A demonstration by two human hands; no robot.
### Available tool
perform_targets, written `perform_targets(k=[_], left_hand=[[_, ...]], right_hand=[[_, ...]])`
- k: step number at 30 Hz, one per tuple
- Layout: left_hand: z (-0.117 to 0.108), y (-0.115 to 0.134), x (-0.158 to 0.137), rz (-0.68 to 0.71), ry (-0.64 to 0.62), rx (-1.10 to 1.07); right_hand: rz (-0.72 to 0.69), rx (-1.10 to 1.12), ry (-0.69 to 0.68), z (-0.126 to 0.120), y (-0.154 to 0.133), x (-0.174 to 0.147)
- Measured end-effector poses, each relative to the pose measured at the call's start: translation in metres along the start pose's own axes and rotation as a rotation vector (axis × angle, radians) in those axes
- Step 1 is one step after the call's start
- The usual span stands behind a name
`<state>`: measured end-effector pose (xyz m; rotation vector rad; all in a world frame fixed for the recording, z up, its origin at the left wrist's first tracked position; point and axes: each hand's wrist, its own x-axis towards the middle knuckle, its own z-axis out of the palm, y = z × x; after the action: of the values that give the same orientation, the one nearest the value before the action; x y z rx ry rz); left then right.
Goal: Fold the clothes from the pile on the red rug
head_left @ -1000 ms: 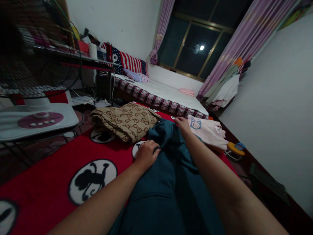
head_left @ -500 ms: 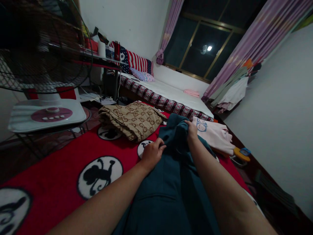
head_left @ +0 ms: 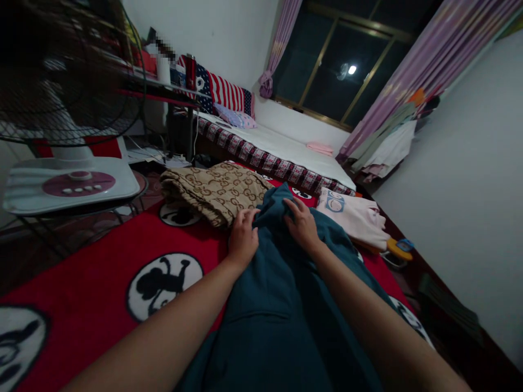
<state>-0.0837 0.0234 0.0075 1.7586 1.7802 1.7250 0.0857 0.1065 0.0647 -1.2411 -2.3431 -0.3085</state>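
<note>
A dark teal garment (head_left: 261, 332) with a slit pocket lies lengthwise in front of me, its far end bunched up. On the left edge of that bunched end rests my left hand (head_left: 244, 242), fingers extended and loosely bent against the cloth. My right hand (head_left: 303, 224) lies on the top right of the same end, its fingers apart and touching the fabric. Just beyond my left hand is a folded tan cloth (head_left: 220, 190) with a brown pattern. A folded pale pink garment (head_left: 353, 215) with a blue print sits to the right of my right hand.
Everything lies on a red blanket (head_left: 93, 267) with white cartoon circles. A fan (head_left: 77, 182) stands on a stool at the left, by a cluttered desk (head_left: 163, 92). Farther back is a bed (head_left: 281, 141) under a window. A yellow-topped item (head_left: 398, 249) is at the right edge.
Both hands have loosened from gripping the teal garment, their fingers now spread on it. They have shifted slightly left, and the garment's far end has moved left towards the tan cloth.
</note>
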Motion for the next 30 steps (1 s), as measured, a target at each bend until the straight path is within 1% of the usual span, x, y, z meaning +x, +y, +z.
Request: perform_targets(k=[1,3,4,5,6,7,9,11,13,15,17,18,20,22,23,24,25,27,30], left_hand=[[-0.002,0.005,-0.002,0.099,-0.028,0.063],[-0.003,0.015,-0.006,0.284,-0.141,0.126],[-0.002,0.018,-0.009,0.353,-0.214,0.133],[-0.001,0.02,-0.011,0.392,-0.283,0.137],[0.002,0.021,-0.013,0.398,-0.346,0.15],[0.004,0.019,-0.015,0.374,-0.396,0.177],[0.009,0.012,-0.017,0.275,-0.466,0.255],[0.011,0.003,-0.017,0.197,-0.527,0.327],[0.01,-0.006,-0.015,0.171,-0.582,0.371],[0.009,-0.01,-0.014,0.17,-0.622,0.401],[0.007,-0.011,-0.012,0.162,-0.656,0.435],[0.006,-0.01,-0.011,0.157,-0.674,0.452],[0.005,-0.008,-0.01,0.15,-0.709,0.485],[0.004,-0.007,-0.009,0.152,-0.731,0.508],[0.003,-0.007,-0.009,0.156,-0.74,0.514],[0.002,-0.006,-0.008,0.159,-0.747,0.516],[0.002,-0.006,-0.008,0.159,-0.754,0.516],[0.001,-0.004,-0.008,0.154,-0.76,0.518],[-0.001,0.0,-0.011,0.158,-0.763,0.548]], right_hand=[[-0.024,-0.053,-0.033,0.006,0.0,-0.001],[-0.041,-0.151,-0.113,0.02,0.002,0.005],[-0.025,-0.187,-0.156,0.028,0.003,0.01],[0.006,-0.209,-0.197,0.036,0.005,0.016],[0.044,-0.217,-0.241,0.043,0.006,0.022],[0.082,-0.21,-0.291,0.051,0.007,0.028],[0.155,-0.145,-0.403,0.063,0.008,0.039],[0.21,-0.054,-0.504,0.07,0.007,0.046],[0.242,0.012,-0.565,0.071,0.006,0.05],[0.251,0.039,-0.598,0.065,0.005,0.05],[0.251,0.059,-0.584,0.053,0.004,0.043],[0.241,0.077,-0.543,0.045,0.003,0.036],[0.18,0.143,-0.393,0.027,-0.001,0.012],[0.072,0.239,-0.228,0.005,-0.008,-0.023],[0.016,0.285,-0.176,-0.006,-0.013,-0.043],[-0.035,0.323,-0.154,-0.019,-0.018,-0.066],[-0.069,0.352,-0.158,-0.031,-0.024,-0.088],[-0.096,0.382,-0.209,-0.053,-0.035,-0.131],[-0.065,0.415,-0.305,-0.078,-0.05,-0.183]])
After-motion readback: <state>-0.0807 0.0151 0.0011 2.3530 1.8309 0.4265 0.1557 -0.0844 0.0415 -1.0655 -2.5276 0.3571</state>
